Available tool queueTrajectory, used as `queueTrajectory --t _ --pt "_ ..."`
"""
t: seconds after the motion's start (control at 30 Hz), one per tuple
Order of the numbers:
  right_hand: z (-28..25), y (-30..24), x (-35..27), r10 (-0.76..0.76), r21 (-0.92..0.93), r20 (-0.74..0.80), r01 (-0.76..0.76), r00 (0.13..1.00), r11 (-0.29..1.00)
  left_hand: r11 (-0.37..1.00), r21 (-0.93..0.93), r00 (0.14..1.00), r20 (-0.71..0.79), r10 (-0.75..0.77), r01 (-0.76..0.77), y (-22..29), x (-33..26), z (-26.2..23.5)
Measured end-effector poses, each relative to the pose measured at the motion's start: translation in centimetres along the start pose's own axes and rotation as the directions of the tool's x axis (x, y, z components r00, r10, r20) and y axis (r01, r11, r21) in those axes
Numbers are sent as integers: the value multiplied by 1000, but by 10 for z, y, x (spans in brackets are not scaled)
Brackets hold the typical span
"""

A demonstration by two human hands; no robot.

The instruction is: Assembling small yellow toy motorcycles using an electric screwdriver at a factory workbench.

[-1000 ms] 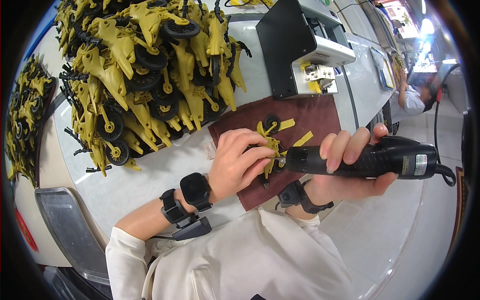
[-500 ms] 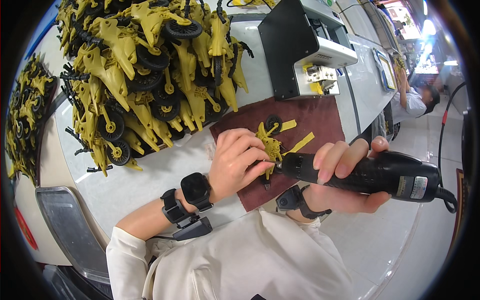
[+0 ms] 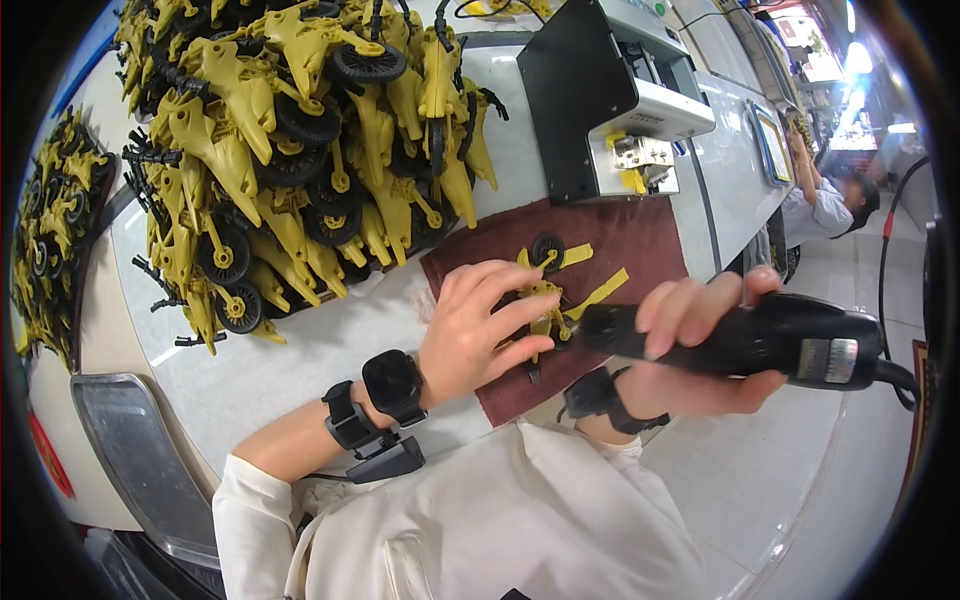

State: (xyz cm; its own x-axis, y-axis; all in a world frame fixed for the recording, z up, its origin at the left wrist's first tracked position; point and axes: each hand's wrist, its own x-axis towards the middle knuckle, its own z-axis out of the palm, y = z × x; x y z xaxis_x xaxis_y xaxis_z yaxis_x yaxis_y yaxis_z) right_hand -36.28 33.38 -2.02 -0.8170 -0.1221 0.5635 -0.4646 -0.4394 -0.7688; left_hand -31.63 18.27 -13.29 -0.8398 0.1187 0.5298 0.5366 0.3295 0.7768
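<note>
A black corded electric screwdriver (image 3: 740,340) lies in the grip of my right hand (image 3: 700,345), slightly blurred, its tip pointing left beside a small yellow and black toy motorcycle (image 3: 546,300). The toy rests on a dark red cloth (image 3: 640,240), its black spoked wheel and yellow strips toward the far side. My left hand (image 3: 480,325) reaches over the toy's left side with fingers spread, thumb apart from the forefinger. Those fingers hide part of the toy, and whether they touch it is hard to see.
A tall heap of yellow and black toy motorcycles (image 3: 290,150) stands at the far left, with another pile (image 3: 60,220) beyond. A black and white machine (image 3: 610,110) stands behind the cloth. A metal tray (image 3: 150,460) is at left. Another person (image 3: 830,205) sits at far right.
The screwdriver has pulled back slightly to the right from the toy. My left thumb and forefinger, earlier pinched together by the bit, have spread apart.
</note>
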Motion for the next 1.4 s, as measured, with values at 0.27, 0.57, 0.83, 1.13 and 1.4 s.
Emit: queueTrajectory --t 0.27,0.57,0.83,1.13,1.4 --pt "-23 17 33 -26 -214 -69 11 997 977 934 340 879 472 -67 -111 15 -1 9" --pt "-29 35 25 73 -166 -4 -73 997 983 923 370 863 495 -102 -103 14 -3 8" --pt "-36 49 23 150 -184 0 -148 989 972 930 358 863 493 -110 -86 14 -2 10" --pt "-28 54 25 123 -3 106 -124 987 992 916 388 855 505 -116 -105 14 4 11" --pt "-69 -19 5 -334 -319 -302 236 893 918 909 400 914 400 -59 -116 24 -3 13"
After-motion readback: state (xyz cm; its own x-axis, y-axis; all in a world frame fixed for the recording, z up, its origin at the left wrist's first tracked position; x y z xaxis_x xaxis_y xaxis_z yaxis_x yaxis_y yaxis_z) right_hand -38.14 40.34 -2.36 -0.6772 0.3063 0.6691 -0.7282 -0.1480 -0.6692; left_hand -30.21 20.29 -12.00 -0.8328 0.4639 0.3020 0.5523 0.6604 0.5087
